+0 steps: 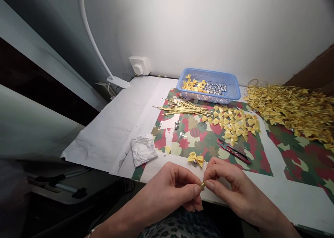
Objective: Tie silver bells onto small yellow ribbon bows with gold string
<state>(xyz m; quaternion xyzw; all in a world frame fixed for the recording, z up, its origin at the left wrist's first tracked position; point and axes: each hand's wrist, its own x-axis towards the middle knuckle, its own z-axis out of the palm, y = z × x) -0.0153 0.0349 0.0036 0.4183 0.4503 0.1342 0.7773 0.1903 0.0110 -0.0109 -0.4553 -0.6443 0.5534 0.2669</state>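
My left hand [180, 186] and my right hand [227, 182] meet at the table's near edge, thumbs and forefingers pinched. Between their fingertips shows a short, shiny bit of gold cord [203, 185]; the rest of it is hidden by the fingers. Just beyond them lies a yellow ribbon bow [192, 157] with a silver jingle bell [195, 163] at its middle. Whether this bow is joined to the cord I cannot tell. Red-handled thread snips [233, 152] lie beyond my right hand. Two silver bells [176, 125] rest farther back on the patterned sheet.
A blue basket [208, 73] holds bows and bells at the back. Gold cords [185, 108] and loose yellow bows [232, 121] lie before it. At right is a big heap of gold bows [292, 109]. White folded paper [143, 150] and a lamp [118, 81] are left.
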